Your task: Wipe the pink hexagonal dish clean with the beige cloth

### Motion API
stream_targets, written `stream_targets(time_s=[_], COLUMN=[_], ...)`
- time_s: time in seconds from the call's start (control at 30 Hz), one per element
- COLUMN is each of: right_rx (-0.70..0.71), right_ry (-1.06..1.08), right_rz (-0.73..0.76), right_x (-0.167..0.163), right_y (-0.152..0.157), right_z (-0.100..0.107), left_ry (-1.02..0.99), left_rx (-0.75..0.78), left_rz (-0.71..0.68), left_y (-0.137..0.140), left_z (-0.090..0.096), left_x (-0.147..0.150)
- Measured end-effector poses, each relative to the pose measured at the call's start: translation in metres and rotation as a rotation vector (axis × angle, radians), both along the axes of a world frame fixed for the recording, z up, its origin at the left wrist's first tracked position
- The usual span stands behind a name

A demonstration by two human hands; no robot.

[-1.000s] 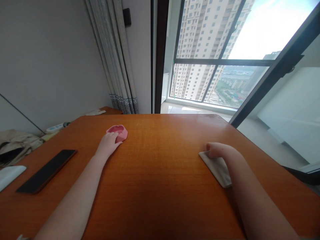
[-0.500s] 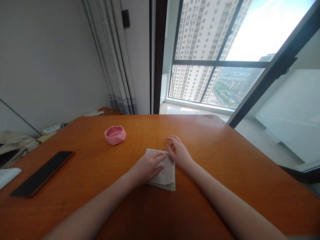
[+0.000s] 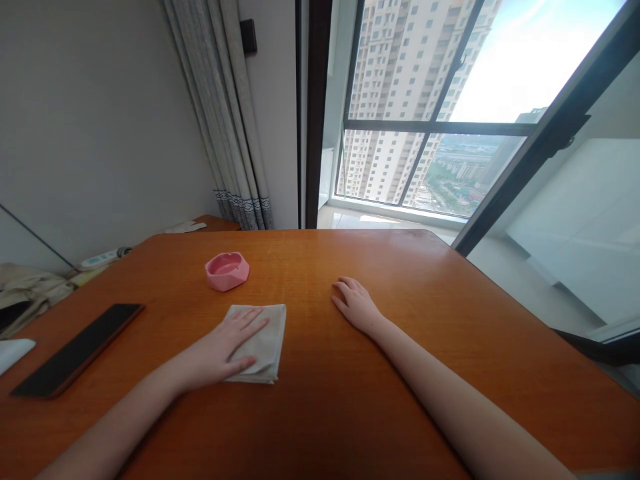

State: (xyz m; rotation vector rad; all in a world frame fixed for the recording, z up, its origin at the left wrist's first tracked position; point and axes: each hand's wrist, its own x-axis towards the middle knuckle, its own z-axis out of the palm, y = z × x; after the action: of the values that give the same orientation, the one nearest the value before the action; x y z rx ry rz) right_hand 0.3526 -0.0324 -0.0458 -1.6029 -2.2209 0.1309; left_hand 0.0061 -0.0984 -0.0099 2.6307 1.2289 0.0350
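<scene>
Now: one cloth [image 3: 265, 340], folded, pale beige | one pink ashtray [image 3: 227, 271] | left hand [image 3: 226, 347] flat on cloth, fingers apart | right hand [image 3: 356, 307] flat on table [image 3: 450, 347], holding nothing

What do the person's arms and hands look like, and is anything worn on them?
Both arms are bare all the way to the bottom edge of the picture: no sleeves show. The left hand and the right hand wear no gloves, and no rings, watch or bracelet can be seen. The fingers are bare, with short nails.

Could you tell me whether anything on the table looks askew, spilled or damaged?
Nothing stands out. The left hand lies flat on the folded cloth; the pink ashtray sits upright on the table, with no spill visible.
</scene>
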Motion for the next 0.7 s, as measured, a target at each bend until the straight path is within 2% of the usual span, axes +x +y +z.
stream_targets(time_s=[0.13, 0.2, 0.27, 0.33, 0.43, 0.5, 0.53, 0.6, 0.7], right_rx=[-0.004, 0.005, 0.016, 0.020, 0.030, 0.053, 0.068, 0.094, 0.103], right_ry=[-0.023, -0.032, -0.042, -0.048, -0.042, -0.031, -0.027, -0.022, 0.004], right_rz=[-0.014, -0.024, -0.031, -0.035, -0.056, -0.086, -0.099, -0.107, -0.062], right_x=[-0.003, -0.004, -0.005, -0.006, -0.009, -0.013, -0.015, -0.020, -0.024], right_y=[0.000, 0.000, -0.001, -0.002, -0.004, -0.004, -0.005, -0.005, -0.005], right_z=[0.000, -0.001, -0.002, -0.002, -0.001, 0.001, 0.002, 0.005, 0.007], left_ry=[0.043, 0.050, 0.070, 0.110, 0.106, -0.025, -0.114, -0.262, -0.391], left_rx=[0.044, 0.075, 0.089, 0.086, 0.144, 0.241, 0.246, 0.163, 0.107], left_rz=[0.180, 0.224, 0.265, 0.317, 0.419, 0.435, 0.399, 0.286, 0.146], left_y=[-0.005, -0.004, -0.001, 0.002, 0.000, -0.007, -0.012, -0.017, -0.005], left_z=[-0.001, -0.004, -0.005, -0.002, 0.009, 0.015, 0.016, 0.015, 0.007], left_x=[-0.083, -0.112, -0.125, -0.120, -0.077, -0.031, -0.005, 0.047, 0.114])
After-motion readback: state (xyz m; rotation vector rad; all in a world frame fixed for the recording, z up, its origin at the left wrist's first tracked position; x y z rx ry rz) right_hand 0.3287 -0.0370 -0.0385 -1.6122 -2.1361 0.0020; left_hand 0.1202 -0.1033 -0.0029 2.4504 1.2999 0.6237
